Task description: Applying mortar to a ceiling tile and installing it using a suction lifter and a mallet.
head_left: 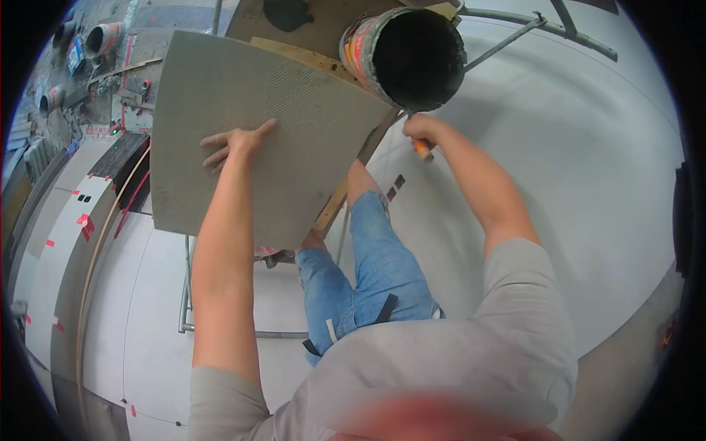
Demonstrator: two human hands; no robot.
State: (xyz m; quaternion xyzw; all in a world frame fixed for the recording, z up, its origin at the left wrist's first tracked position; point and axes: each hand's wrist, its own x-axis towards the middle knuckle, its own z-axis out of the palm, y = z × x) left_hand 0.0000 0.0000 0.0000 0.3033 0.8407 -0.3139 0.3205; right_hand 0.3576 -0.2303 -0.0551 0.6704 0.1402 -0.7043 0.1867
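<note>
My left hand rests with spread fingers on a large grey tile, which has fine ridged patches and lies on a wooden board. My right hand is closed round the orange handle of a tool at the tile's right; the tool's far end is mostly hidden. Just beyond that hand, a dark-mouthed, mortar-stained bucket stands near the tile's upper right edge.
A metal scaffold frame carries the board over white flooring. My legs in jeans are below the tile. At the left are panels with red tape and, farther back, scattered buckets and tools. Another dark patch marks the upper board.
</note>
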